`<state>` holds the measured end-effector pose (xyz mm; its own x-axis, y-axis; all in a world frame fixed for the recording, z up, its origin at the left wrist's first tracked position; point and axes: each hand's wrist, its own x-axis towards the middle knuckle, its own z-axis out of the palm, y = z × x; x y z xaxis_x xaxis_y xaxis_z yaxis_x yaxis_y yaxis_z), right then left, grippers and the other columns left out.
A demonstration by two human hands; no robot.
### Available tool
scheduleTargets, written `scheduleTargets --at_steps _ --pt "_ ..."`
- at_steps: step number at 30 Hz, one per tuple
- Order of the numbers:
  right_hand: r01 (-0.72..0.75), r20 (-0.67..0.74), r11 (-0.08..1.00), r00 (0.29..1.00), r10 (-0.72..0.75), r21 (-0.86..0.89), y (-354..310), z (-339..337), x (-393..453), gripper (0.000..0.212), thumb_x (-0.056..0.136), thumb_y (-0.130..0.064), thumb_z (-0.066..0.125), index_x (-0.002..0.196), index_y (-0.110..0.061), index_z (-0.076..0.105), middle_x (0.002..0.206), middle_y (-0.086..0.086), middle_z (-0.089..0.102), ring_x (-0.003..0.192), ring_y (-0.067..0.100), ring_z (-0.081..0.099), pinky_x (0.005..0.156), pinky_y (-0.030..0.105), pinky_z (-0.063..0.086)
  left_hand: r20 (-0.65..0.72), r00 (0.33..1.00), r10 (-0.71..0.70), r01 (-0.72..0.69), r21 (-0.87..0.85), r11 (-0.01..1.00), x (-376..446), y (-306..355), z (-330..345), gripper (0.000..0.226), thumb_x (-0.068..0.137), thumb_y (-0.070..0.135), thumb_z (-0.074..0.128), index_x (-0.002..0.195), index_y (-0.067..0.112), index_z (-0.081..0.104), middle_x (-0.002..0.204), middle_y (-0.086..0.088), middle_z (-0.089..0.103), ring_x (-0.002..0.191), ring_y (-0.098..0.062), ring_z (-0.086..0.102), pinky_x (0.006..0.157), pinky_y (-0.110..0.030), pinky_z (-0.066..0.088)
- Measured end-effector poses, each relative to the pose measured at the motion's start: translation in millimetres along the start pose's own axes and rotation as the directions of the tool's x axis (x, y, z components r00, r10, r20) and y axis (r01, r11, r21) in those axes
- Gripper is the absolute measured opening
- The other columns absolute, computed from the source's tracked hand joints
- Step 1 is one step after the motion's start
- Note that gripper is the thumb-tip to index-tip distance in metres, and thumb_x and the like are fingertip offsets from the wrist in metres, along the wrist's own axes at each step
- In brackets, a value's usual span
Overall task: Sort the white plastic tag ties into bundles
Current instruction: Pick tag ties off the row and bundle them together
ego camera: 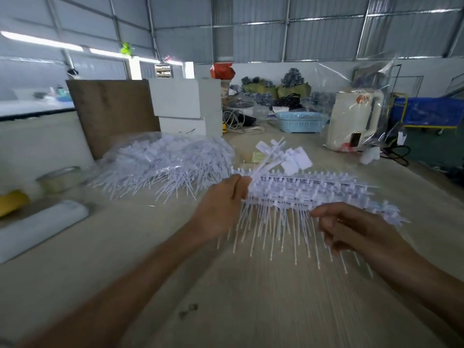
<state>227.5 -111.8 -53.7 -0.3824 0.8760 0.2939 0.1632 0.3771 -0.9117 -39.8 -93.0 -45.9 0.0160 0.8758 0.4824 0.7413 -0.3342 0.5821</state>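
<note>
My left hand (222, 205) grips a small bunch of white tag ties (278, 158) by their stems, their flat tags fanned up and to the right. Below and right of it a long comb-like strip of joined ties (301, 197) lies on the table (251, 297), tails pointing toward me. My right hand (351, 231) hovers over the strip's right part with fingers curled; whether they pinch a tie is lost in blur. A big loose pile of ties (170, 162) lies to the left behind.
A brown cardboard sheet (113, 114) and white boxes (185, 106) stand behind the pile. A blue basket (300, 121) and a white kettle (354, 119) in plastic sit at the back right. A tin (60, 179), yellow tape roll (12, 202) and white roll (40, 227) lie left.
</note>
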Motion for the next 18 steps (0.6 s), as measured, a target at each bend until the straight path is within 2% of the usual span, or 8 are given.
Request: scheduleTargets --at_steps 2,4,6,8,11,13,15,18 --pt "0.025 0.017 0.995 1.000 -0.023 -0.093 1 5 5 0.018 0.085 -0.030 0.063 0.097 -0.026 0.076 0.078 0.001 0.068 0.071 0.019 0.065 0.063 0.030 0.055 -0.044 0.998 -0.048 0.053 0.107 0.993 -10 -36 -27 0.040 0.108 0.033 0.032 0.071 0.026 0.044 0.063 0.006 0.048 0.056 -0.008 0.046 0.057 -0.027 0.034" --pt "0.044 0.069 0.984 0.997 -0.032 -0.173 1 13 12 0.016 0.087 -0.029 0.063 0.096 -0.024 0.075 0.076 -0.001 0.067 0.068 0.017 0.064 0.063 0.032 0.053 -0.073 0.992 -0.103 0.117 0.214 0.970 -26 -71 -52 0.040 0.107 0.037 0.032 0.070 0.028 0.044 0.064 0.004 0.052 0.060 -0.012 0.051 0.062 -0.032 0.036" --pt "0.109 0.156 0.955 0.985 -0.068 -0.275 -1 23 19 0.018 0.085 -0.035 0.062 0.096 -0.026 0.074 0.078 -0.006 0.066 0.068 0.010 0.062 0.061 0.025 0.049 -0.056 0.986 -0.157 0.167 0.340 0.926 -44 -101 -75 0.039 0.104 0.047 0.029 0.071 0.031 0.042 0.067 0.001 0.058 0.064 -0.022 0.057 0.066 -0.036 0.044" --pt "0.187 0.257 0.907 0.962 -0.092 -0.376 -3 35 27 0.010 0.089 -0.032 0.066 0.096 -0.032 0.073 0.083 -0.013 0.067 0.074 0.007 0.064 0.062 0.015 0.047 -0.022 0.982 -0.188 0.178 0.445 0.878 -59 -125 -96 0.038 0.100 0.055 0.025 0.072 0.033 0.040 0.067 0.001 0.058 0.064 -0.025 0.056 0.065 -0.039 0.046" --pt "0.352 0.358 0.796 0.916 -0.184 -0.493 -10 60 45 0.008 0.092 -0.028 0.068 0.097 -0.032 0.071 0.086 -0.014 0.065 0.081 0.008 0.063 0.064 0.016 0.049 -0.040 0.971 -0.234 0.223 0.491 0.842 -73 -156 -122 0.037 0.101 0.052 0.026 0.072 0.032 0.039 0.066 0.003 0.053 0.063 -0.022 0.054 0.067 -0.040 0.046" --pt "0.433 0.365 0.712 0.894 -0.260 -0.553 -16 83 67 0.006 0.093 -0.028 0.068 0.098 -0.029 0.070 0.084 -0.013 0.062 0.077 0.007 0.061 0.065 0.023 0.051 -0.075 0.957 -0.279 0.279 0.488 0.827 -75 -172 -134 0.036 0.102 0.047 0.028 0.072 0.030 0.040 0.070 0.001 0.056 0.065 -0.022 0.054 0.070 -0.039 0.046" --pt "0.453 0.323 0.662 0.891 -0.318 -0.598 -22 112 95 0.004 0.094 -0.026 0.067 0.097 -0.028 0.067 0.086 -0.014 0.058 0.076 0.005 0.057 0.067 0.028 0.049 -0.100 0.940 -0.326 0.332 0.481 0.812 -75 -182 -139 0.036 0.105 0.042 0.031 0.073 0.028 0.042 0.076 -0.002 0.059 0.071 -0.024 0.058 0.071 -0.036 0.042" --pt "0.450 0.237 0.569 0.881 -0.410 -0.688 -24 159 139 0.016 0.093 -0.024 0.066 0.109 -0.025 0.063 0.100 -0.008 0.054 0.093 0.014 0.054 0.071 0.031 0.044 -0.106 0.932 -0.348 0.351 0.510 0.785 -68 -184 -135 0.036 0.105 0.041 0.031 0.077 0.024 0.046 0.087 -0.009 0.065 0.084 -0.032 0.063 0.074 -0.037 0.044"
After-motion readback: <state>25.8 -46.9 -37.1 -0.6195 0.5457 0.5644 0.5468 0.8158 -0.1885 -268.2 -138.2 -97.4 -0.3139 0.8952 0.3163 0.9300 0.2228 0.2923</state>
